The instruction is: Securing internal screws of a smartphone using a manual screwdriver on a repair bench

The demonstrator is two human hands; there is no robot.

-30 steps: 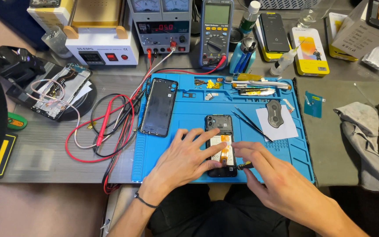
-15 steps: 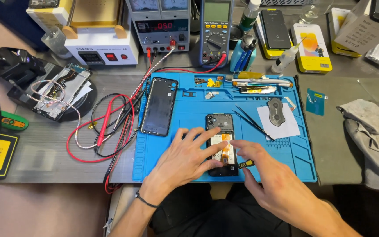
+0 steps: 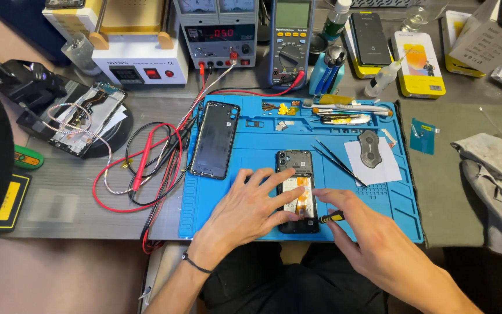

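Since a second ago little has shifted: left hand (image 3: 245, 206) stays spread flat, fingers pinning the opened phone (image 3: 297, 192) on the blue repair mat (image 3: 251, 215). Right hand (image 3: 367, 244) keeps gripping a small screwdriver (image 3: 331, 218) at the phone's lower edge.

A grey table (image 3: 65, 203) with a wood-like grain, filling most of the view. On it a blue work mat (image 3: 251, 131) with small compartments along its far edge. Along the back of the table a row of bench instruments: a white box (image 3: 140, 55) with a red switch, a power supply (image 3: 216, 35) with a red display. Below the near table edge a pale pinkish floor (image 3: 59, 273). Soft, even light, only weak shadows.
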